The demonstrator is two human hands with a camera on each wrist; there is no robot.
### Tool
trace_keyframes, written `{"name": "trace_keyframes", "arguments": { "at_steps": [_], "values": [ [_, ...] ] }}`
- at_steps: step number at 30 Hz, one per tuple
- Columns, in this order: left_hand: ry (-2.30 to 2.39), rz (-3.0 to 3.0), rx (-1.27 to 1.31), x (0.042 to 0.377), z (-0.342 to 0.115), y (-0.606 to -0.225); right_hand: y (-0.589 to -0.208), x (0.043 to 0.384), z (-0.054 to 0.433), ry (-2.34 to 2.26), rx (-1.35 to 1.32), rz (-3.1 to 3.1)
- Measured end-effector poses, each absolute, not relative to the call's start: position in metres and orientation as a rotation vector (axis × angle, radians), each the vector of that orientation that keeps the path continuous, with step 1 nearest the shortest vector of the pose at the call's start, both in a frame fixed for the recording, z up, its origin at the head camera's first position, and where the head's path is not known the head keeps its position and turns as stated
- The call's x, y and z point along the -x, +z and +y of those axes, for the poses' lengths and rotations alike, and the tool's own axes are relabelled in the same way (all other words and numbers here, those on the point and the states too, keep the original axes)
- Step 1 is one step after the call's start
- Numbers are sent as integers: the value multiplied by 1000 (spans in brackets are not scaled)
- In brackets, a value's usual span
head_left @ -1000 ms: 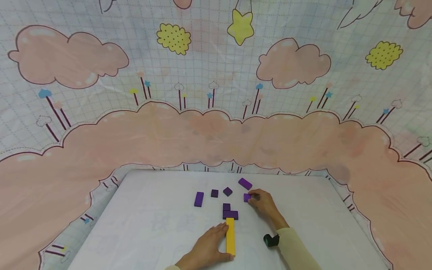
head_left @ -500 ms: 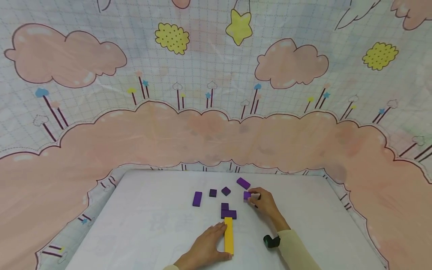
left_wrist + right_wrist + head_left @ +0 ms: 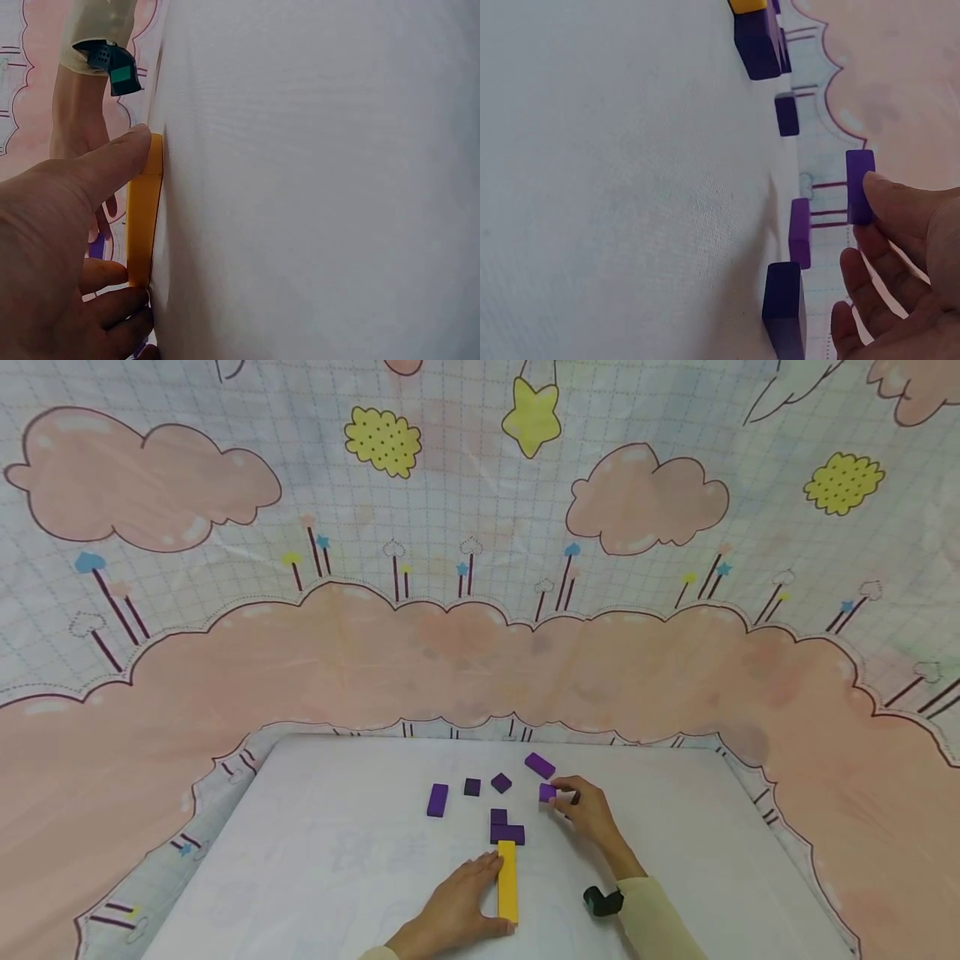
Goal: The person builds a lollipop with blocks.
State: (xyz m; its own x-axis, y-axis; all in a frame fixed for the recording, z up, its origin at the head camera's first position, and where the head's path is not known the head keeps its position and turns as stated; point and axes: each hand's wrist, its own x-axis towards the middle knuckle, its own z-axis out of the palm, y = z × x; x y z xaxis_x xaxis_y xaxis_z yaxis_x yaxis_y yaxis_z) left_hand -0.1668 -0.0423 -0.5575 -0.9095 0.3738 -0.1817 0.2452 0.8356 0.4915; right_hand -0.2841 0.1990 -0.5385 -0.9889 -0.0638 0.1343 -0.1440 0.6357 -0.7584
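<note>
My left hand [image 3: 462,904] grips a long yellow block [image 3: 507,882] lying on the white table, thumb at its near end and fingertips along its left side. Touching its far end are a purple oblong block [image 3: 508,834] and a small purple cube [image 3: 498,817]. My right hand [image 3: 588,811] pinches a purple block [image 3: 860,187] between thumb and fingers, raised off the table in the right wrist view. Below that hand, a dark purple block [image 3: 784,307] stands on the table, mostly hidden in the head view.
Beyond the hands lie a purple oblong block [image 3: 540,766], two small dark cubes [image 3: 501,783] and another oblong block [image 3: 438,800] on the left. A dark green device [image 3: 603,902] is at the right wrist. A patterned cloth [image 3: 465,668] hangs behind the table [image 3: 300,860].
The purple block in my right hand has risen slightly, and a dark block now shows between the fingers. The left hand keeps its hold on the yellow block.
</note>
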Motion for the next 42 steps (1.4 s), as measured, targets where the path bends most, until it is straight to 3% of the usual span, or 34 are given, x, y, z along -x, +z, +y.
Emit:
{"name": "trace_keyframes", "arguments": {
  "at_steps": [42],
  "values": [
    [703,2784,-545,165,-44,-557,-547,264,168,1413,-328,-2672]
  ]
}}
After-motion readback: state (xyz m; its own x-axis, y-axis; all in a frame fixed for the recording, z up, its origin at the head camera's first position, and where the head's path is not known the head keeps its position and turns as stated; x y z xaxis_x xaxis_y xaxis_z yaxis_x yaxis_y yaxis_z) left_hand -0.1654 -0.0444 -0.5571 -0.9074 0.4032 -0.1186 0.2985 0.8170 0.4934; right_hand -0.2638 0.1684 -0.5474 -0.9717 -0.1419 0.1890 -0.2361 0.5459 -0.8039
